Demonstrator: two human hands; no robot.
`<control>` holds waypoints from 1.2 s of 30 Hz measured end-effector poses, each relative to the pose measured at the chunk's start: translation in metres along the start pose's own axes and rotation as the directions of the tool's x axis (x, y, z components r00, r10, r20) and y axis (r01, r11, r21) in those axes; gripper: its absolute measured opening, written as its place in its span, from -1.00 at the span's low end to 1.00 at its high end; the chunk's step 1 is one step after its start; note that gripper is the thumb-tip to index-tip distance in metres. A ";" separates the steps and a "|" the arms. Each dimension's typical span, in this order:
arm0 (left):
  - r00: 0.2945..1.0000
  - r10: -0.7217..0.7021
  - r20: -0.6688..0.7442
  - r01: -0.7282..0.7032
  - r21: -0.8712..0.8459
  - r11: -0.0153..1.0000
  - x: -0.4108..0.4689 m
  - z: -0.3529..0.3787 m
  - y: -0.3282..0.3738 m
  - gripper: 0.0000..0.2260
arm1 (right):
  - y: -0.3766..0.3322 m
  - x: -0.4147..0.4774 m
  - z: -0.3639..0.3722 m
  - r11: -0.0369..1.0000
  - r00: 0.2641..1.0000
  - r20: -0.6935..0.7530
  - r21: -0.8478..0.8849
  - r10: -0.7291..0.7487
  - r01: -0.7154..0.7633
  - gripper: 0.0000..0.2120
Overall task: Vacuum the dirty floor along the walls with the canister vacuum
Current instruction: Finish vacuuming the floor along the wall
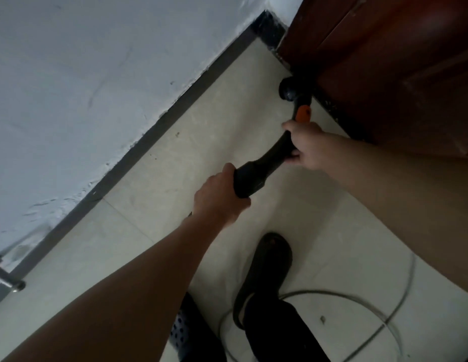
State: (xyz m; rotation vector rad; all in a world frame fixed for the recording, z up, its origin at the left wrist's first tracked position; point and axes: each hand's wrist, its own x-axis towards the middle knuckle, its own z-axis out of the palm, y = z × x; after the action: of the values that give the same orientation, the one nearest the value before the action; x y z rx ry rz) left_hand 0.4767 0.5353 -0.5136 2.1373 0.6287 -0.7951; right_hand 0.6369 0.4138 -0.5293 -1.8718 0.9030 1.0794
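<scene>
Because the dirt to be lifted lies where floor (138,205) meets upright surface, we see the round brush nozzle (289,90) set low against the foot of the dark wooden door (397,74), near the corner where the dark skirting (175,105) of the white wall (97,74) ends. The nozzle appears to touch the tile. Whether its bristles reach the door's bottom edge we cannot tell, as shadow hides the join.

The black wand (264,168) runs obliquely from the nozzle back toward the person and carries an orange collar (303,113) just behind the head. It is held in two places, which we judge gives steering at the front and thrust at the rear.

- **Right hand** (307,146): placed just behind the orange collar, fingers and thumb wrapped round the narrow part of the wand, forearm entering from the right and reaching forward.
- **Left hand** (219,197): closed round the thicker rear cuff, knuckles uppermost, arm long and nearly straight from the lower left.

A few dark specks (177,134) lie on the tile near the skirting, so we judge that strip not yet covered. A grey cord (400,301) loops on the floor behind a foot in a dark slipper (269,259), near enough to be a tripping risk. The canister body is not identifiable here.
</scene>
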 end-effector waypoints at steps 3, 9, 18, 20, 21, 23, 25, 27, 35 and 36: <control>0.994 -0.095 -0.046 0.095 -0.012 0.995 -0.023 -0.014 -0.038 -0.63 | 0.001 -0.018 0.052 0.995 0.993 0.103 -0.077 -0.052 0.060 -0.61; 0.947 -0.316 -0.061 0.307 -0.114 0.945 -0.088 -0.032 -0.108 -0.63 | 0.029 -0.068 0.147 0.964 0.967 0.247 -0.237 -0.057 0.118 -0.61; 0.887 -0.461 -0.003 0.446 -0.253 0.859 -0.193 -0.005 -0.156 -0.66 | 0.117 -0.125 0.201 0.908 0.934 0.357 -0.396 0.013 0.139 -0.63; 0.897 -0.443 -0.014 0.430 -0.213 0.877 -0.198 -0.008 -0.168 -0.68 | 0.126 -0.130 0.199 0.955 0.929 0.368 -0.285 0.033 0.079 -0.61; 0.903 -0.428 -0.017 0.417 -0.195 0.888 -0.196 -0.010 -0.173 -0.68 | 0.131 -0.131 0.197 0.977 0.929 0.367 -0.209 0.047 0.033 -0.59; 0.922 -0.387 -0.032 0.377 -0.167 0.911 -0.188 -0.013 -0.182 -0.66 | 0.139 -0.131 0.194 0.997 0.929 0.366 -0.056 0.063 -0.046 -0.57; 0.939 -0.340 -0.040 0.331 -0.152 0.931 -0.179 -0.013 -0.191 -0.65 | 0.148 -0.131 0.196 0.991 0.928 0.371 0.099 0.046 -0.089 -0.61; 0.953 -0.299 -0.037 0.290 -0.153 0.945 -0.181 -0.012 -0.205 -0.65 | 0.159 -0.139 0.208 0.971 0.935 0.355 0.216 0.015 -0.098 -0.70; 0.965 -0.255 0.066 0.260 -0.103 0.960 -0.244 0.004 -0.283 -0.68 | 0.249 -0.172 0.245 0.974 0.955 0.274 0.158 0.113 -0.161 -0.65; 0.967 -0.235 0.096 0.242 -0.063 0.968 -0.250 0.008 -0.291 -0.68 | 0.268 -0.172 0.243 0.968 0.957 0.244 0.155 0.156 -0.197 -0.61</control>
State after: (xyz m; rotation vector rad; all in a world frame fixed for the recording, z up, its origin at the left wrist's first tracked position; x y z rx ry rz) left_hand 0.1143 0.6574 -0.4814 1.9709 0.8673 -0.9739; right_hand 0.2572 0.5400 -0.5288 -1.5056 1.0094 1.2514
